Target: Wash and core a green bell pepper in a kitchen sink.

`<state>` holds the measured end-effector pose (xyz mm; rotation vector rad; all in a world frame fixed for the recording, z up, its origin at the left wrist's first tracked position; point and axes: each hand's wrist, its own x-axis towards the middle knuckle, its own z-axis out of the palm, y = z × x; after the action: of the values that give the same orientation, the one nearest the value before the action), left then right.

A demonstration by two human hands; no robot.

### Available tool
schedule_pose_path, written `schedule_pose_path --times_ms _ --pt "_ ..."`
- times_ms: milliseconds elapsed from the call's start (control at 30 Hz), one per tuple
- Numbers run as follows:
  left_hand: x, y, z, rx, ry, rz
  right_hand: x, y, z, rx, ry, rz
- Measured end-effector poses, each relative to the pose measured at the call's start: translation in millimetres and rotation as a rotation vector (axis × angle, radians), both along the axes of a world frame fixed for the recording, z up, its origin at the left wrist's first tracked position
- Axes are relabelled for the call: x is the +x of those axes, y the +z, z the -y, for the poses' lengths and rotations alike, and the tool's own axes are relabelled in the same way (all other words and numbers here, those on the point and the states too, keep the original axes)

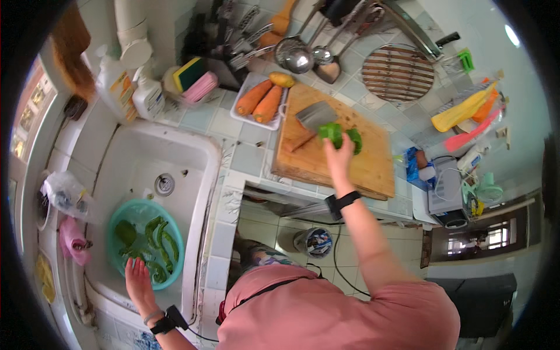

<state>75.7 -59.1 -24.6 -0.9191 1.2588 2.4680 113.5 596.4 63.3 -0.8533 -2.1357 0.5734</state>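
Observation:
Over the wooden cutting board (306, 166), my right hand (339, 157) has its fingers around a green bell pepper (331, 133), blurred by motion. A second green pepper piece (355, 141) shows just beside it; whether the two are joined I cannot tell. A cleaver (316, 116) with a wooden handle lies flat on the board near those fingers. My left hand (139, 280) is held, fingers extended and holding nothing, above the near rim of a teal plastic basin (113, 227). In its water are several long green peppers (164, 245) and a rounder green one (125, 232).
The basin stands in a white sink (131, 148) with a drain (165, 184). Two carrots (267, 104) and a yellowish potato-like vegetable (281, 79) are on a white tray (267, 124). Soap bottles (148, 97) and sponges (190, 74) line the back. A bin (316, 243) stands on the floor.

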Motion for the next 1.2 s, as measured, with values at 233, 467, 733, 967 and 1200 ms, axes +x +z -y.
schedule_pose_path --times_ms 233,467,733,967,1200 --pt "-13 2 -14 0.000 0.007 0.000 14 -17 -68 0.391 -0.180 0.360" --pt "-23 -1 -6 -0.316 0.032 0.026 -35 16 25 0.376 0.095 0.103" --pt "-126 -71 -39 -1.240 -0.227 0.008 -116 17 218 -0.161 1.024 0.141" --pt "-121 -105 -31 -1.208 -0.464 0.068 -141 -4 311 -0.307 1.394 0.357" --pt "-97 2 -65 -0.375 -0.294 0.171 -170 -61 392 -0.394 1.569 0.764"
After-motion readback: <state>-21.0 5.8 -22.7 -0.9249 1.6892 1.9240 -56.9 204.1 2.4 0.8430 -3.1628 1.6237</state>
